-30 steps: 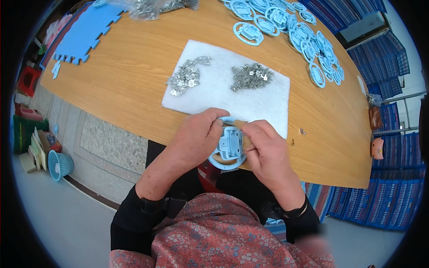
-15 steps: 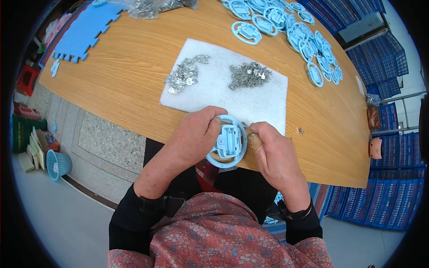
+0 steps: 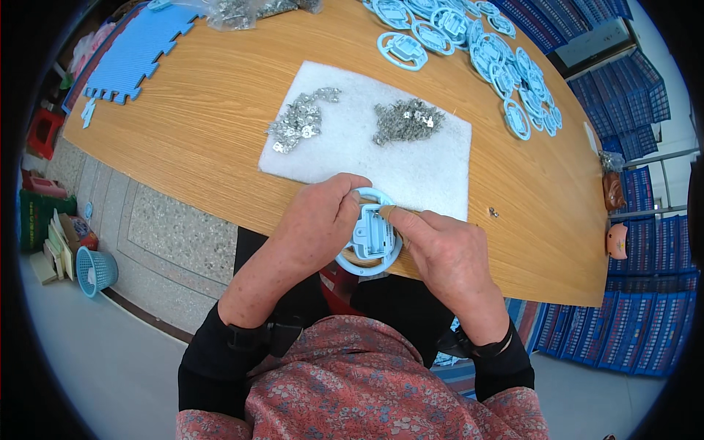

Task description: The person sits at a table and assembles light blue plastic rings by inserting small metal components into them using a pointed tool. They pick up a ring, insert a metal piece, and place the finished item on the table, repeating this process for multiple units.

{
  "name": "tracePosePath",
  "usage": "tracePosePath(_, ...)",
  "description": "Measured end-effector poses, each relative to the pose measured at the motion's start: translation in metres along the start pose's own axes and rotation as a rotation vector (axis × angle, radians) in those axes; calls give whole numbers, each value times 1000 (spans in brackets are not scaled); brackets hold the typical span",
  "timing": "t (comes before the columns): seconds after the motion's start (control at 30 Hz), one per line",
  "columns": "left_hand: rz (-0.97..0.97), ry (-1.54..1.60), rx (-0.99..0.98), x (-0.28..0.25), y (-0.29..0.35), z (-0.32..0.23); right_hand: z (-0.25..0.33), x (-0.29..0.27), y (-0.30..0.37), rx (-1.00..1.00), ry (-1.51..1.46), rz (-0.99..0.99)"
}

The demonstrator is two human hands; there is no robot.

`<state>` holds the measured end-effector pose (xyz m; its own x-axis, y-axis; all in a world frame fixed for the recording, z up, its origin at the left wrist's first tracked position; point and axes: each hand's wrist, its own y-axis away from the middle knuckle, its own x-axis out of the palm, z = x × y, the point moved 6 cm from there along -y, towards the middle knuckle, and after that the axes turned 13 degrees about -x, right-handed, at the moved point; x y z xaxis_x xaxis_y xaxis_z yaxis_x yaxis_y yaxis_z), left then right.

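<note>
Grasping blue wheel-shaped part (image 3: 374, 238) by its rim, left hand (image 3: 314, 222) sits at desk (image 3: 546, 235) edge while right hand (image 3: 449, 248) has fingers curled over its upper middle, can't tell if pinching anything.

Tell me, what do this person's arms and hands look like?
Both the left hand and the right hand are gloveless, with fingers and thumbs showing. Plain black sleeves cover part of each forearm, with dark straps near their ends. Further up are looser pinkish-red sleeves with a small floral print. I see no cables on them.
</note>
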<state>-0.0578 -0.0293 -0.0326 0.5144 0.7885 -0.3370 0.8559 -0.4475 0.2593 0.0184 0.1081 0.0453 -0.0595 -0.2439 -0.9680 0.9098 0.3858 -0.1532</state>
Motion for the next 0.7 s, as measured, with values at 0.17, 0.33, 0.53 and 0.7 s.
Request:
tracePosePath(0.17, -14, -15, 29, 0, -1, 0, -8, 6, 1, 19, -106, -11)
tracePosePath(0.33, -25, -51, 48, -1, 1, -5, -11, 7, 1, -41, -114, -46)
tracePosePath(0.53, -28, -113, 61, 1, 5, -8, 8, -5, -11, -108, 49, 104)
tracePosePath(0.7, 10, -53, -1, 1, 4, -3, 22, -13, -30, -178, 173, 338)
